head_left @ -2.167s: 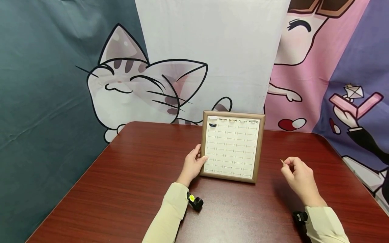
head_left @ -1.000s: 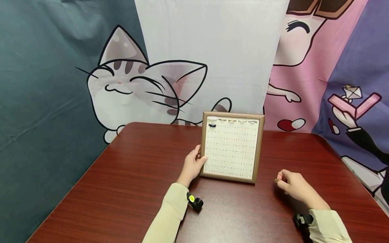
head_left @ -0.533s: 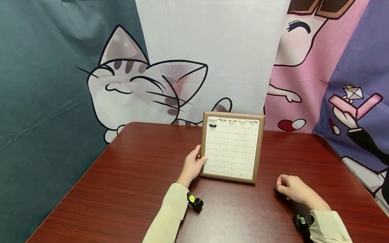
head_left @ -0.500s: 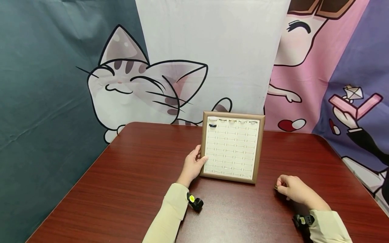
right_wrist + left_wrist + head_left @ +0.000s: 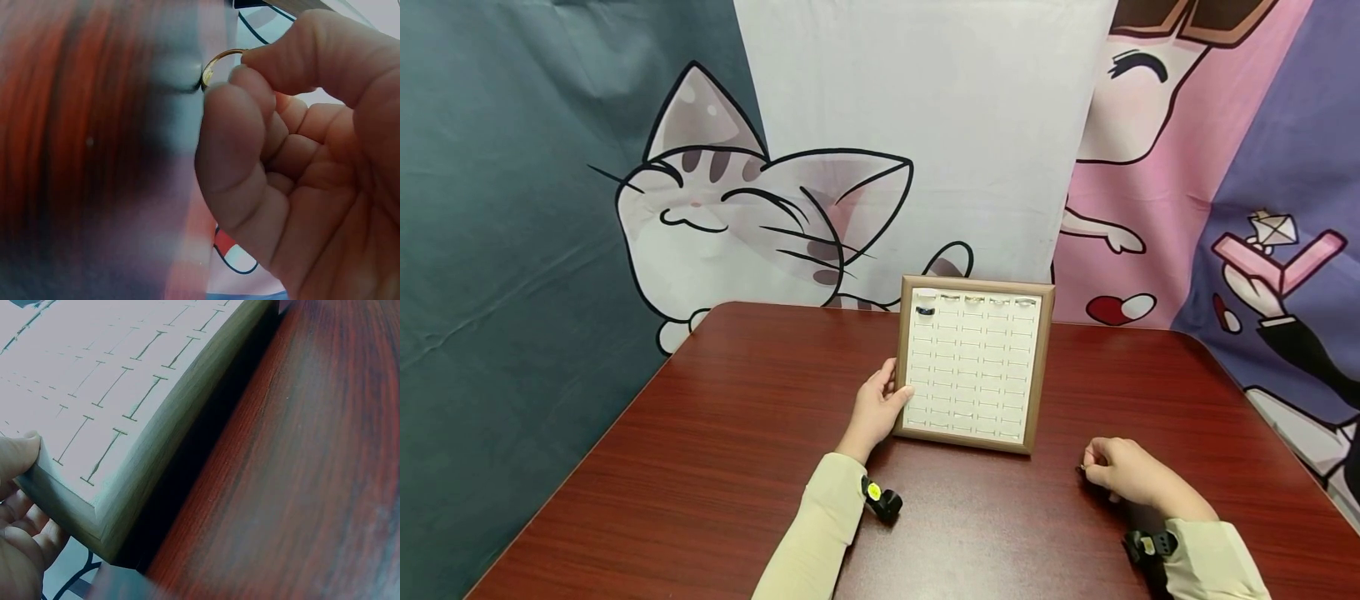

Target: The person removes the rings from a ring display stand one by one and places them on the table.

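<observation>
My left hand (image 5: pixel 874 412) grips the left edge of a wooden-framed ring display board (image 5: pixel 1037 375), its thumb over the front and its fingers behind. The board leans upright on the table, its white face lined with rows of slots. Several gold and silver rings sit along its top row, among them a gold ring (image 5: pixel 974 299), and a dark blue ring (image 5: pixel 925 311) is at the left of the second row. To the right of the board, my right hand (image 5: pixel 1127 472) pinches a thin gold ring (image 5: pixel 208 72) between thumb and fingertips, the band right at the tabletop.
The reddish-brown wooden table (image 5: pixel 722 433) has rounded far corners. Behind it hangs a cloth backdrop (image 5: pixel 992 142) with a cartoon cat and figures. A small black camera (image 5: pixel 883 502) is strapped at the left wrist, another camera (image 5: pixel 1146 546) at the right.
My right hand has come down from above the table to its surface, turning to point left, still pinching the gold ring. The left hand and the board have stayed in place.
</observation>
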`<state>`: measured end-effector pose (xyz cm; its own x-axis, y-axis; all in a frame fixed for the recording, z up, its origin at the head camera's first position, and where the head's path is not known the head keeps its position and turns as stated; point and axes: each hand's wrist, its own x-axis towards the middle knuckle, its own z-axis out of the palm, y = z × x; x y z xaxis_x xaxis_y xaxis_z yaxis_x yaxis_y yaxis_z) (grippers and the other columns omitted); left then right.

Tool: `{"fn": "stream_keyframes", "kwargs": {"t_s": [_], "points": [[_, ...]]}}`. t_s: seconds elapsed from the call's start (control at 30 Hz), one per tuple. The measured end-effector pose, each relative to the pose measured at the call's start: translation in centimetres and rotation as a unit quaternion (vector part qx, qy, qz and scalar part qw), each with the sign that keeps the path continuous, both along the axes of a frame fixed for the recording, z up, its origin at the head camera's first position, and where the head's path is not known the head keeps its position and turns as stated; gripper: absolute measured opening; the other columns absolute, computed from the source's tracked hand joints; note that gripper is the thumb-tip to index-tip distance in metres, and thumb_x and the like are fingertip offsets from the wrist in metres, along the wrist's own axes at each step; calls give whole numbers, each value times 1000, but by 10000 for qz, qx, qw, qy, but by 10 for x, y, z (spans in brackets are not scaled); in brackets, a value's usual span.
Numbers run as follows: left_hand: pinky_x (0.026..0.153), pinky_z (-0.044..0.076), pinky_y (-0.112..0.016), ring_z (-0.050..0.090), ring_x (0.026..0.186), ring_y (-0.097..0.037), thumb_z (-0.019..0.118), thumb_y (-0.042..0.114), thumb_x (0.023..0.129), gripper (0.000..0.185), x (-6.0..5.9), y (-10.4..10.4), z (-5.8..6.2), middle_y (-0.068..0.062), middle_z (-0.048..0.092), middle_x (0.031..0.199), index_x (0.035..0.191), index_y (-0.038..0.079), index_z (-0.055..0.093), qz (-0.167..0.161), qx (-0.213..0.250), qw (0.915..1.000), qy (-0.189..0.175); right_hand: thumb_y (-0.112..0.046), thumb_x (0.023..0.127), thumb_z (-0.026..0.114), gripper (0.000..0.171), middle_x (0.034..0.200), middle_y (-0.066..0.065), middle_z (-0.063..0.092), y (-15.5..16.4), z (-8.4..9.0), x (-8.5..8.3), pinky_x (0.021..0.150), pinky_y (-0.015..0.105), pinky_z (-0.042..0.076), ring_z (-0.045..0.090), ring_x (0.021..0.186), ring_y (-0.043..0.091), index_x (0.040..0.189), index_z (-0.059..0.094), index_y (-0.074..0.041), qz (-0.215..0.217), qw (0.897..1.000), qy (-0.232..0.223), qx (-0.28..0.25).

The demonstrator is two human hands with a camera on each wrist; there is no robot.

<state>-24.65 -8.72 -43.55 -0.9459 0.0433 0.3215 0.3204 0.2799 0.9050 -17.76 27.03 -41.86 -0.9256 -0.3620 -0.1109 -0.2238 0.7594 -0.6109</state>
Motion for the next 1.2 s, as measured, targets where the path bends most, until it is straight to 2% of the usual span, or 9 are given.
{"fn": "stream_keyframes", "kwargs": {"t_s": [0.27,0.53,0.57,0.8,1.2], "points": [[89,49,-41,56,104,-29,64,7,85,56,0,-1,0,-21,55,121,135,-5,43,-22,51,10000,-50,-3,78,54,6,62,-3,45,-1,0,-1,43,25,48,49,48,9,75,50,-6,37,9997,-248,7],[88,50,-41,56,104,-30,65,5,85,54,1,0,3,-21,56,118,134,-5,44,-37,141,9999,-70,-2,77,55,6,65,-1,48,0,1,0,43,24,48,50,49,10,74,51,-6,125,9996,-259,-68],[89,49,-43,55,104,-31,64,4,85,54,2,1,4,-22,56,118,134,-6,44,-38,150,9999,-78,-2,77,55,6,65,-1,48,0,1,0,43,24,48,50,49,10,74,51,-6,123,9996,-259,-72],[87,49,-46,56,101,-35,61,-3,84,50,24,3,34,-27,56,113,130,-13,44,-70,74,9999,-34,-2,78,54,7,64,-2,47,-2,0,-1,43,24,48,50,49,9,74,51,-6,158,9996,-203,-64],[88,49,-43,56,104,-34,59,-2,86,51,27,3,38,-26,54,117,133,-11,42,-158,120,9997,-130,-3,80,54,7,61,-3,45,-5,4,0,43,24,48,48,47,7,75,50,-6,74,9999,-62,-141]]}}
